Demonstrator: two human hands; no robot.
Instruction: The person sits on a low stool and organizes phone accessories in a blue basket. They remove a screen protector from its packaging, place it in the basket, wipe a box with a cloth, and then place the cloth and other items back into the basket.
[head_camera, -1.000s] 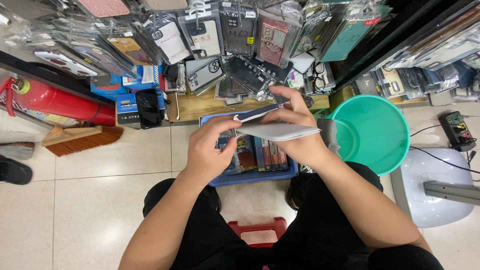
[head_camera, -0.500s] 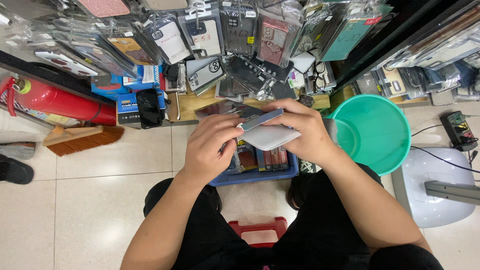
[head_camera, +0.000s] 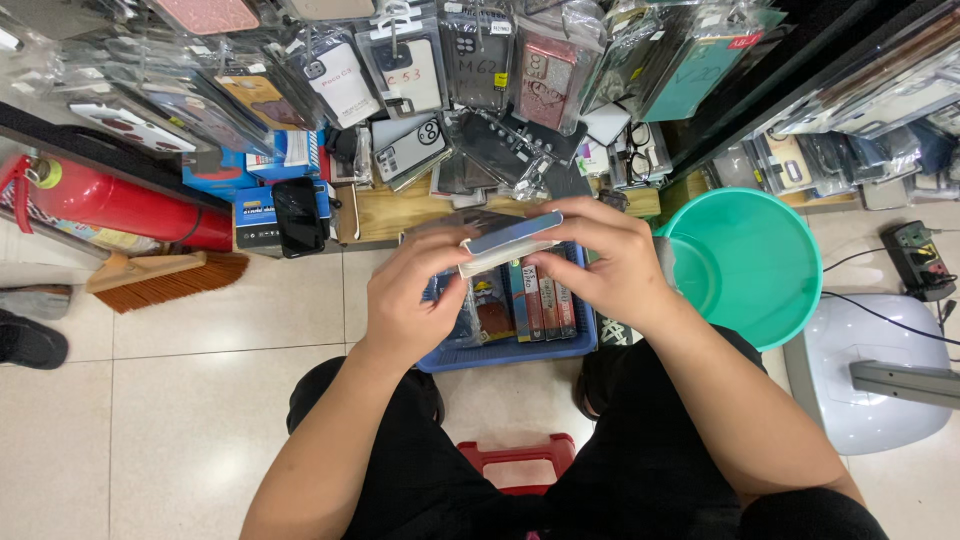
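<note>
1. Floor tiles spread pale around the blue basket, which I take as the landmark; the widest bare stretch lies to its left, toward the broom and the red fire extinguisher.
2. A teal bucket stands just right of the basket, so that side looks tight for moving.
3. Hanging phone cases crowd the wall beyond the basket's far edge, and a wooden ledge sits between.
4. The basket holds packaged cases on edge in a row, probably for easy flicking through.
5. The left hand and right hand hover above the basket, each pinching one end of a flat case in a clear sleeve, held level between them.
</note>
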